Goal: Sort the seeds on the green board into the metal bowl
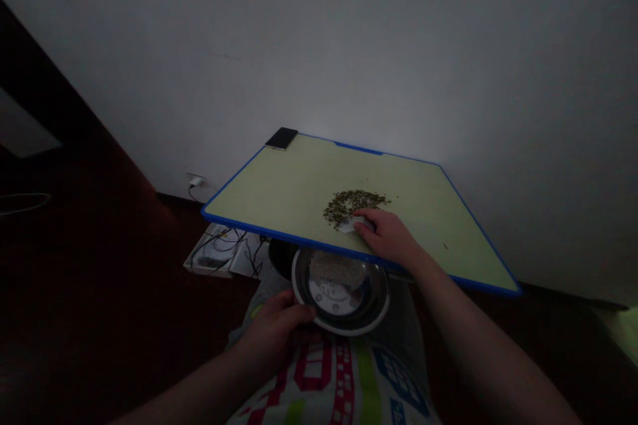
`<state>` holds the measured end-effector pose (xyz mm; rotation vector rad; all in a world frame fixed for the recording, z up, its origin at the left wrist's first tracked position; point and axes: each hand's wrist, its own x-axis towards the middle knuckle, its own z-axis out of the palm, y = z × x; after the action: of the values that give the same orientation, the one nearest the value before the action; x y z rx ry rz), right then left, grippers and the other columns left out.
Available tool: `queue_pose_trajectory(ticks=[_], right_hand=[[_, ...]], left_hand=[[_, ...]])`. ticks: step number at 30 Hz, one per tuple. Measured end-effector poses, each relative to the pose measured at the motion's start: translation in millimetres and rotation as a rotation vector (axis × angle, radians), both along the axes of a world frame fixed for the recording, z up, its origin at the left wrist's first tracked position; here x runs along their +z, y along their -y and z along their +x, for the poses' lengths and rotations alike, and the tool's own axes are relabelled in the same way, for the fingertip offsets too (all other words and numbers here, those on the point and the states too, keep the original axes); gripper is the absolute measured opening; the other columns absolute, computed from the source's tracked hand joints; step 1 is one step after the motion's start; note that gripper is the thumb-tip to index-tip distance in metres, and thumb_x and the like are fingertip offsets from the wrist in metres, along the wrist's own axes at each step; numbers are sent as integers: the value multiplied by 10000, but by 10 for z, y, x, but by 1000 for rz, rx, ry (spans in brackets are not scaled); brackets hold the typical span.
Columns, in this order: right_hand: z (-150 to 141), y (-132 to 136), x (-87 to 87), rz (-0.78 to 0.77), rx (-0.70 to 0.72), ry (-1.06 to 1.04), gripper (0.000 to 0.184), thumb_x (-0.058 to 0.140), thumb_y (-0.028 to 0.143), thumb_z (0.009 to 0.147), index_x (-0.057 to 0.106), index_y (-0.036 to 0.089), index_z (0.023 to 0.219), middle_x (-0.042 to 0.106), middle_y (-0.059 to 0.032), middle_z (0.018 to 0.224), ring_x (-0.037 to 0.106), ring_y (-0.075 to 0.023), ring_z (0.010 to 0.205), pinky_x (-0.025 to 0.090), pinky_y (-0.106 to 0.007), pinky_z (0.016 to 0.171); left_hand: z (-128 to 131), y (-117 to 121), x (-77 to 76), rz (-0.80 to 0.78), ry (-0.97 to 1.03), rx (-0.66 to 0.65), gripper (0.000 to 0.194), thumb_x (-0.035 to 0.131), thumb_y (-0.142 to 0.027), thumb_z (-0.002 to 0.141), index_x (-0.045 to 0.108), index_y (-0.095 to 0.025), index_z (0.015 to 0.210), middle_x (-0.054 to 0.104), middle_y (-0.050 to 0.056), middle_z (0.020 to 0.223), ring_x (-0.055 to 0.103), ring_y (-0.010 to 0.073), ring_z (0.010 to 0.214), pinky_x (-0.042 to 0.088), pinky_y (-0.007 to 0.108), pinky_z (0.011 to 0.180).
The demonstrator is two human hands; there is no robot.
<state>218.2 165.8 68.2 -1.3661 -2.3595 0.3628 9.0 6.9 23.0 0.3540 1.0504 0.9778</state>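
My left hand [286, 322] grips the rim of a metal bowl [376, 319] held over my lap, just below the table's front edge. Small pale grains [333, 269] lie inside the bowl. On the pale tabletop [279, 192] is a loose spread of small brownish-green grains or beans [351, 202]. My right hand [381, 232] rests at the near side of that spread, its fingers closed on a small whitish flat piece [347, 224], perhaps a card or scraper. The piece touches the edge of the grains. The dim light hides its exact kind.
A dark phone or tablet [282, 138] lies at the table's back left corner. The table's blue rim [279, 234] stands near a grey wall. On the floor at left sits a white box with black cables [219, 252]. A charger [197, 181] is plugged into the wall.
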Motion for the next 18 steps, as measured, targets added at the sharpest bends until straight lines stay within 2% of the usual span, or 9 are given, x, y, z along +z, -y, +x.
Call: queue_pose_trajectory(ticks=[7,18], right_hand=[[18,-7,16,-2,49,-11,328,542,291,884,675,167,1158,723,-93,942,639,-194,832,457,-313,765],[56,42,-4,-23,51,-30,324,548,290,875,677,168,1146,718,-95,963,631,-195,832,453,-317,748]], left_hand=[[5,5,5,7,-1,-8,252,757,-184,557,701,-150,800,782,77,783,699,174,625,546,245,554],[6,9,32,13,-2,-8,215,744,-173,571,701,-163,781,778,60,773,697,174,621,550,250,554]])
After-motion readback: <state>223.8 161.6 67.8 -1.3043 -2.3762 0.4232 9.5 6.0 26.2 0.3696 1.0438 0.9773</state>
